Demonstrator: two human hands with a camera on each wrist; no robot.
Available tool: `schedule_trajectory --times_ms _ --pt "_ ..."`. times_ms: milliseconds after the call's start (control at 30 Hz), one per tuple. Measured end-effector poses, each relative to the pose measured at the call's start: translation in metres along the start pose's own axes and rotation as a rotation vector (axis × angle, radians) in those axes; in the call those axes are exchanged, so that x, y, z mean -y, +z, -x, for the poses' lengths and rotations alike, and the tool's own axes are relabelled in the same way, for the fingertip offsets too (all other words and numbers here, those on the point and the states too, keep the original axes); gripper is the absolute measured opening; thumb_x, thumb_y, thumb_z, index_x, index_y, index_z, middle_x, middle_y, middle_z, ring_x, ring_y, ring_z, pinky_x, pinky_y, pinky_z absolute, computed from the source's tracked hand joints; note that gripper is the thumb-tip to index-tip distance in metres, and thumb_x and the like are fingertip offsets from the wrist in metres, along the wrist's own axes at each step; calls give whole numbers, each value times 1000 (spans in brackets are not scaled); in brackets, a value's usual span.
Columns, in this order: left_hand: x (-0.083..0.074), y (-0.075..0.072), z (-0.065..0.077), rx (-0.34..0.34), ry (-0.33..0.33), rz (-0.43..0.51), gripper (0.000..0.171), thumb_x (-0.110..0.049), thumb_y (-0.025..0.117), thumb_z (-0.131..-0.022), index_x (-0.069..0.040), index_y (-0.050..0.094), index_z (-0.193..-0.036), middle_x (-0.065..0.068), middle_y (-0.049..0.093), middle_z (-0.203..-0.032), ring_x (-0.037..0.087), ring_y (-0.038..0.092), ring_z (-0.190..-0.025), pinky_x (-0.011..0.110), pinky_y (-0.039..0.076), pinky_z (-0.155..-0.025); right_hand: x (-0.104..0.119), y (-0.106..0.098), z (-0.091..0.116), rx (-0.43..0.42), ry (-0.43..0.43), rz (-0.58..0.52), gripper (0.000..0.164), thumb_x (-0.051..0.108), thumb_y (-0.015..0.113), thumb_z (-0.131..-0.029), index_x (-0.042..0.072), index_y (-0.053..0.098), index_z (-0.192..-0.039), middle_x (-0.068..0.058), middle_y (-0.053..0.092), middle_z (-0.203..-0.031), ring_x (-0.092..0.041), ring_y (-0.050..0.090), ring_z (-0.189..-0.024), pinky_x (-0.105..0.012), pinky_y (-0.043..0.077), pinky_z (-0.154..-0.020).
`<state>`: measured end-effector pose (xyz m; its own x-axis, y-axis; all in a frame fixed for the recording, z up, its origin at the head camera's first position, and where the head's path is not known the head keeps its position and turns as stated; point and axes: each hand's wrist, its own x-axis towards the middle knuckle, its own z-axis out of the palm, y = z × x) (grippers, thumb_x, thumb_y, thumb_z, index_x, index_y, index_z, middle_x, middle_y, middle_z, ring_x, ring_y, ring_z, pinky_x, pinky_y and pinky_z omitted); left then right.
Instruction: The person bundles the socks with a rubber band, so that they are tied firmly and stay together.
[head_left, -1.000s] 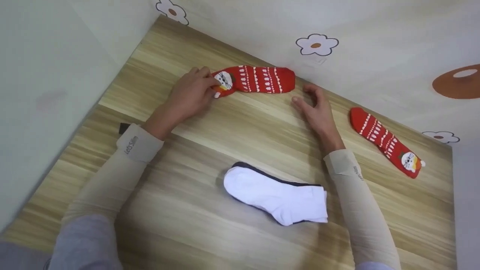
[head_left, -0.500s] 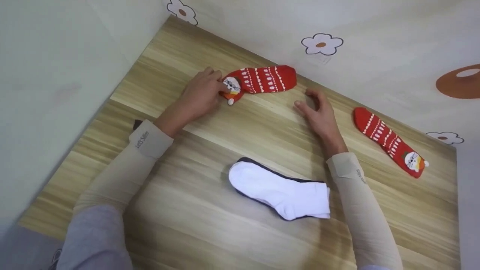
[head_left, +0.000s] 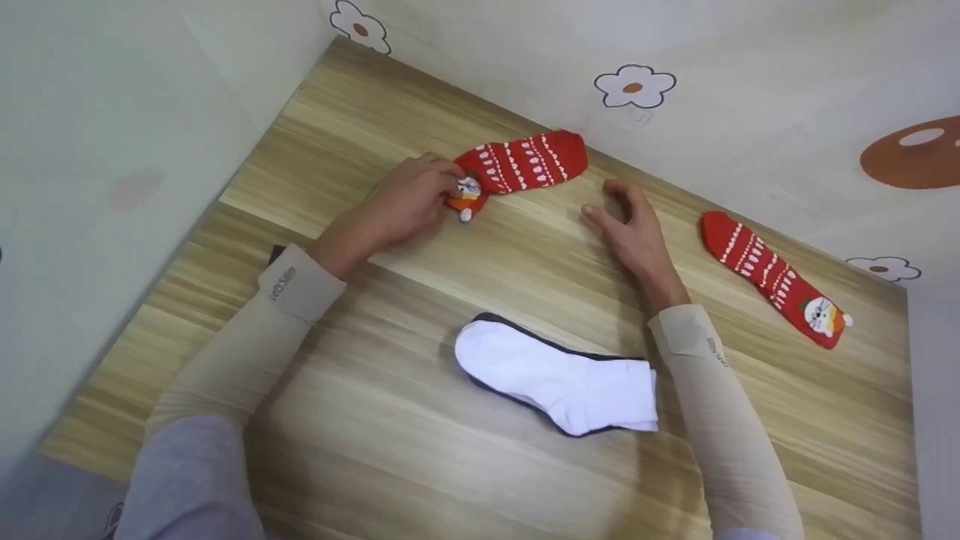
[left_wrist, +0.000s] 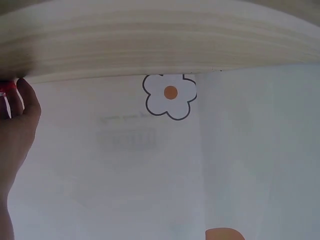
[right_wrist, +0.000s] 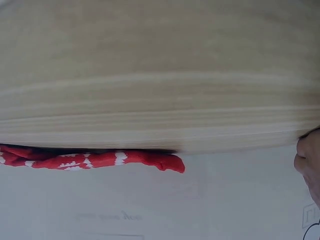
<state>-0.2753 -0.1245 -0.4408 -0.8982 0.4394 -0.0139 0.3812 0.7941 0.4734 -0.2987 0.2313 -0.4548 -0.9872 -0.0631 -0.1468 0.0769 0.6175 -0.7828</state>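
My left hand (head_left: 412, 196) pinches the cuff end of a red Christmas sock (head_left: 532, 161), beside its white cat face and pom-pom. The cuff bends toward me, while the patterned foot part lies flat near the wall. In the left wrist view, fingers (left_wrist: 29, 100) show at the left edge with a bit of red between them. Just past that sock's toe, my right hand (head_left: 634, 229) rests with loosely curled fingers, holding nothing. A matching red sock (head_left: 772, 277) lies farther right; the right wrist view shows a red sock (right_wrist: 100, 160) edge-on.
A white sock pair (head_left: 562, 375) lies over dark socks (head_left: 517, 334) between my forearms on the wood-grain table (head_left: 360, 420). A flower-printed wall (head_left: 487, 45) borders the table's far edge, and another plain wall (head_left: 112, 150) stands along the left.
My left hand has shifted right and toward me with the sock's cuff, bending the cuff down and tilting the sock. The right hand has hardly moved.
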Motion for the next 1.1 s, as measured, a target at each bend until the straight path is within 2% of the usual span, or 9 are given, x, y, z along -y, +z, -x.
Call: schedule_trajectory --times_ms 100,267,500,600,733,867,1100 --pt "2 4 -7 12 17 28 25 -14 67 -99 -9 74 -123 6 60 -143 26 50 -135 47 44 -116 -5 0 -5 0 7 1 74 57 74 -90 22 47 -149 1 47 -156 -15 33 -152 -40 21 -130" --pt "-3 12 -4 19 39 48 31 -23 68 -100 -12 72 -129 8 59 -136 25 51 -127 44 48 -110 -6 6 -4 15 -27 25 73 58 73 -89 21 49 -147 0 47 -155 -17 35 -149 -42 22 -129" --pt "-14 21 -6 10 -12 99 34 -14 66 -100 -13 67 -134 5 60 -143 24 53 -134 45 47 -114 1 19 -3 88 -106 65 59 55 74 -90 18 62 -134 -4 40 -154 -24 32 -148 -49 24 -128" --pt "-16 23 -6 15 -23 146 36 -17 67 -100 -14 63 -135 5 59 -144 24 53 -137 45 48 -114 2 25 -2 119 -114 71 58 56 75 -89 18 63 -132 -3 36 -157 -25 28 -150 -51 24 -128" --pt "-20 25 -5 30 -33 178 31 -18 68 -100 -16 62 -130 4 59 -141 23 53 -137 45 49 -112 4 30 1 153 -148 79 57 56 75 -89 19 63 -131 -5 32 -160 -27 26 -152 -54 24 -127" --pt "-22 29 -5 38 -36 131 26 -21 71 -98 -18 63 -123 2 58 -139 22 53 -135 44 50 -111 5 33 2 176 -167 88 54 55 75 -89 22 63 -130 -6 29 -161 -29 24 -151 -56 25 -126" --pt "-29 35 -9 29 11 37 37 -40 73 -96 -18 59 -123 0 58 -133 19 53 -126 41 50 -106 13 37 2 194 -184 128 51 56 78 -86 26 65 -125 -4 30 -161 -29 22 -150 -58 27 -124"
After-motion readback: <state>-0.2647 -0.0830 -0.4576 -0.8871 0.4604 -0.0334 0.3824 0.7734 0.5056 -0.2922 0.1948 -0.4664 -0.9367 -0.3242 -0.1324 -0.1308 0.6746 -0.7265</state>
